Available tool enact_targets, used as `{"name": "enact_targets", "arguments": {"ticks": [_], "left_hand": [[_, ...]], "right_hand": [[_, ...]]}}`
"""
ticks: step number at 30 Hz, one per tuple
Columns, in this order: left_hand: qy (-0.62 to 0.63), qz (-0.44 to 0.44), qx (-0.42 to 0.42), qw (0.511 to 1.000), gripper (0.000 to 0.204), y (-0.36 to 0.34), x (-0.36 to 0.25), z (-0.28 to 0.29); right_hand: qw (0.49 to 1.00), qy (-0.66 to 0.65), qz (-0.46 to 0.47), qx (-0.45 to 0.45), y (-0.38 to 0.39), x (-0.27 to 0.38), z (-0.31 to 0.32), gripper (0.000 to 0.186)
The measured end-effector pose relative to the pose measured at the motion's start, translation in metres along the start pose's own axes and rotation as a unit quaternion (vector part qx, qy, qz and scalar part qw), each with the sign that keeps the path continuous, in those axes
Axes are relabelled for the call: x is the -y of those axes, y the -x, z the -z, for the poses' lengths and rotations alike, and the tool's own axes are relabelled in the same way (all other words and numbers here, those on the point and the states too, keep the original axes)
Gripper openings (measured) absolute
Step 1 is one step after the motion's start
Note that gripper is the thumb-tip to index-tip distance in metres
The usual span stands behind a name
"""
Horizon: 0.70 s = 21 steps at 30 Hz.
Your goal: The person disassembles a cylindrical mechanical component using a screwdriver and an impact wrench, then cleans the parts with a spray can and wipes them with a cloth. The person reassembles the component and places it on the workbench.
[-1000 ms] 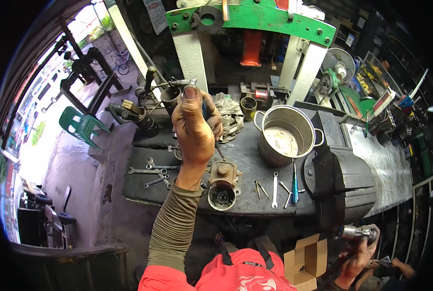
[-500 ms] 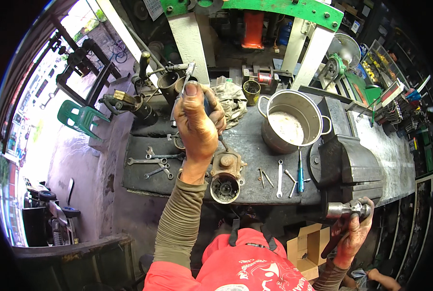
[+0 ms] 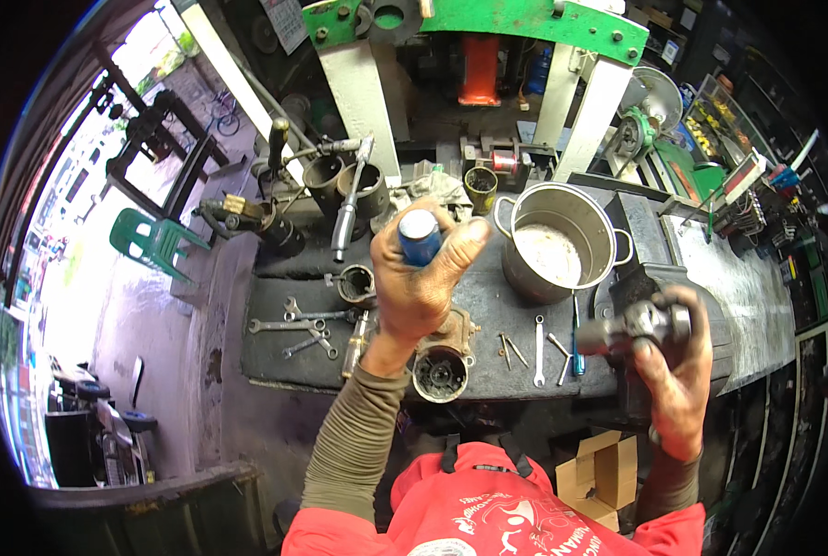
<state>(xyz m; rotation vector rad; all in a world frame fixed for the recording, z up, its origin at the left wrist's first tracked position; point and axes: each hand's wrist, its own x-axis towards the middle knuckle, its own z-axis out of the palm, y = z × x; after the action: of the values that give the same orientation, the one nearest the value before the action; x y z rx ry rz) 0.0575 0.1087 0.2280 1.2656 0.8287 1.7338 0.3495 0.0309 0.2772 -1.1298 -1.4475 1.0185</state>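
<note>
Left hand (image 3: 419, 283) wrapped tight round blue-handled tool (image 3: 420, 237), raised above housing (image 3: 440, 371) on tabletop (image 3: 488, 306). Right hand (image 3: 675, 371) clamped on metal part (image 3: 632, 324), lifted clear, probably for fitting. Pot (image 3: 558, 241) beyond.

Cluttered workshop, green plastic chair (image 3: 154, 243)

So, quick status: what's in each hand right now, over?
Left hand raised, gripping blue-handled tool. Right hand holding dark metal part. Steel pot, wrenches on bench beneath.
</note>
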Motion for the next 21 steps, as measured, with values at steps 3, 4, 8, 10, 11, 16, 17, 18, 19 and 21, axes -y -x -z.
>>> {"name": "enact_targets", "arguments": {"ticks": [3, 4, 8, 10, 11, 16, 17, 18, 19, 21], "left_hand": [[-0.034, -0.023, -0.023, 0.999, 0.029, -0.003, 0.001, -0.003], [-0.026, -0.023, -0.009, 0.999, 0.028, -0.004, 0.001, -0.004], [-0.034, -0.023, 0.022, 0.999, 0.027, -0.005, -0.001, -0.002], [-0.020, -0.031, 0.031, 0.999, 0.023, -0.005, -0.002, -0.002], [-0.008, -0.028, 0.037, 0.999, 0.018, -0.006, -0.001, -0.003], [0.009, -0.143, 0.059, 0.988, 0.015, -0.007, 0.003, -0.003], [0.002, -0.156, 0.081, 0.984, 0.017, -0.008, 0.004, -0.002], [-0.012, -0.120, 0.071, 0.990, 0.016, -0.005, 0.004, -0.001], [-0.023, -0.094, 0.066, 0.993, 0.016, -0.003, 0.004, 0.001], [0.000, -0.049, 0.045, 0.998, 0.016, -0.005, 0.006, 0.000]], "right_hand": [[0.989, 0.089, 0.115, 0.022, -0.040, 0.040, -0.038, 0.055], [0.972, 0.126, 0.192, 0.052, -0.055, 0.061, -0.049, 0.057], [0.887, 0.127, 0.441, 0.039, -0.107, 0.154, -0.099, 0.044], [0.853, 0.309, 0.418, 0.033, -0.108, 0.193, -0.104, 0.035], [0.821, 0.396, 0.410, 0.034, -0.107, 0.210, -0.107, 0.033], [0.822, 0.467, 0.246, 0.212, -0.092, 0.164, -0.136, 0.046], [0.811, 0.481, 0.249, 0.221, -0.090, 0.161, -0.123, 0.052], [0.843, 0.409, 0.281, 0.206, -0.093, 0.150, -0.118, 0.051], [0.880, 0.346, 0.289, 0.150, -0.090, 0.137, -0.113, 0.052], [0.895, 0.336, 0.287, 0.060, -0.085, 0.108, -0.094, 0.052]]}}
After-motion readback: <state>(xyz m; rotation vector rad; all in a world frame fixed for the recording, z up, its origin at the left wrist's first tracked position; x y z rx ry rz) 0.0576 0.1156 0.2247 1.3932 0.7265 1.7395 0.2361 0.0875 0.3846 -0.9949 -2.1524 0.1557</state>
